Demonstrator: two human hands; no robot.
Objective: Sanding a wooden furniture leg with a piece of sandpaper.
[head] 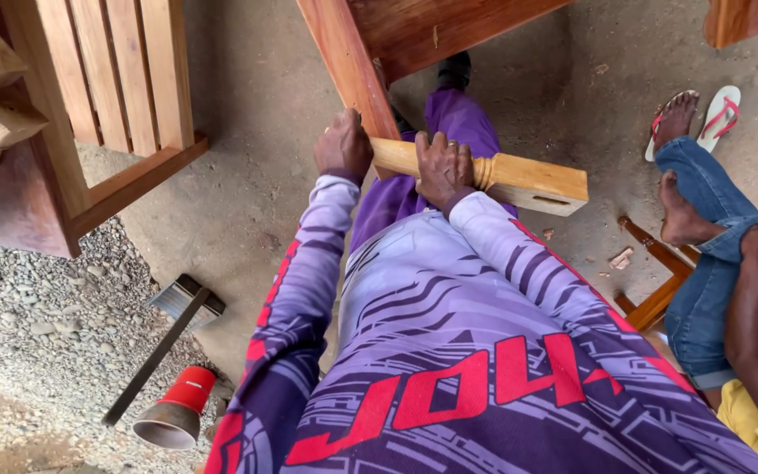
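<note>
My left hand (342,145) and my right hand (443,168) both grip a pale turned wooden leg (524,180) that lies across in front of me. The leg has a square end with a slot at the right. It meets a reddish-brown wooden frame piece (344,61) that slants up toward the top of the view. My purple-trousered leg and dark shoe (454,68) reach under that frame. My purple and red patterned sleeves fill the lower middle.
A slatted wooden furniture piece (125,79) stands at the upper left. A hammer (164,338) and a red-and-grey cone (177,408) lie on gravel at lower left. Another person in jeans (712,263) sits at the right, barefoot beside sandals (717,114), with a wooden piece (655,281) by them.
</note>
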